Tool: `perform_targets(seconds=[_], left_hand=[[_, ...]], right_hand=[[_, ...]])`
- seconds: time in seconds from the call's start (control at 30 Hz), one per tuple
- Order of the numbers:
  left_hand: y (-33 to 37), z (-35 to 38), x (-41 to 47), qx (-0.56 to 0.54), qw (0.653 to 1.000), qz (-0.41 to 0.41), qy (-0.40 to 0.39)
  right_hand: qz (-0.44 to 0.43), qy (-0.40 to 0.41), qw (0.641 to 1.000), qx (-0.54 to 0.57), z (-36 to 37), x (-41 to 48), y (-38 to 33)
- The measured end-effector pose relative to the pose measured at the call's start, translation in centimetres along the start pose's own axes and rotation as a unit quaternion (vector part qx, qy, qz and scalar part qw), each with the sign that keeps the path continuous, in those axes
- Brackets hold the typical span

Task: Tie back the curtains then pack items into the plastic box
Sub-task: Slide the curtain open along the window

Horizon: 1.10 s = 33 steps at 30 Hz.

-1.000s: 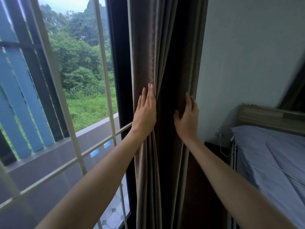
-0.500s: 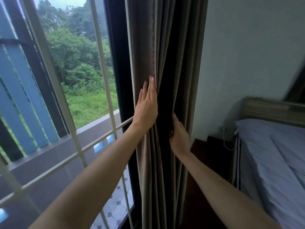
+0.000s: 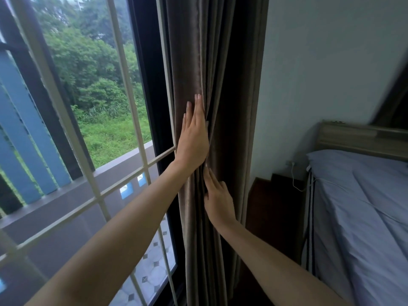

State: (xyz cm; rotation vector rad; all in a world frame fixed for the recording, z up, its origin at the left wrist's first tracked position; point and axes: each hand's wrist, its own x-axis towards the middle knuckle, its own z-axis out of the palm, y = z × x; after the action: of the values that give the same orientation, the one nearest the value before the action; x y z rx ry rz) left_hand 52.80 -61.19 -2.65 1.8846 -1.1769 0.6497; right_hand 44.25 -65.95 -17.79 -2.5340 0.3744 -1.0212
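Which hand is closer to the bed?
Right. The right hand lies on the curtain folds on the side toward the bed; the left hand presses the curtain higher up, by the window, farther away.

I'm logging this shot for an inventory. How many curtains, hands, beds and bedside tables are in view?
Curtains: 1, the brown curtain, gathered beside the window.
Hands: 2, the left hand and the right hand, both with straight fingers on the folds.
Beds: 1, the bed with blue bedding.
Bedside tables: 1, the dark bedside table.
Total: 5
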Motion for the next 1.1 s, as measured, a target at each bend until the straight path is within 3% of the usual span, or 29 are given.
perform_targets(seconds=[0.1, 0.43, 0.63, 0.73, 1.0, 1.1], left_hand=[[0.0, 0.1, -0.4, -0.044, 0.999, -0.005, 0.018], [-1.5, 0.2, 0.1, 0.095, 0.995, 0.019, 0.028], [-1.6, 0.6, 0.3, 0.106, 0.994, 0.022, 0.024], [-1.5, 0.9, 0.6, 0.107, 0.994, 0.021, 0.026], [-1.9, 1.9, 1.3, 0.129, 0.991, 0.005, 0.038], [-1.7, 2.4, 1.5, 0.136, 0.989, 0.0, 0.05]], right_hand=[[-0.007, 0.001, 1.0, -0.011, 0.3, -0.1, -0.9], [-0.073, -0.013, 0.997, -0.012, 1.0, -0.8, 0.2], [-0.059, 0.168, 0.984, -0.003, -3.5, 6.2, 2.7], [-0.03, 0.213, 0.977, -0.002, -6.1, 11.0, 3.3], [0.057, 0.138, 0.983, 0.106, -6.7, 15.5, 5.5], [0.047, 0.111, 0.989, 0.088, -5.0, 14.6, 7.0]])
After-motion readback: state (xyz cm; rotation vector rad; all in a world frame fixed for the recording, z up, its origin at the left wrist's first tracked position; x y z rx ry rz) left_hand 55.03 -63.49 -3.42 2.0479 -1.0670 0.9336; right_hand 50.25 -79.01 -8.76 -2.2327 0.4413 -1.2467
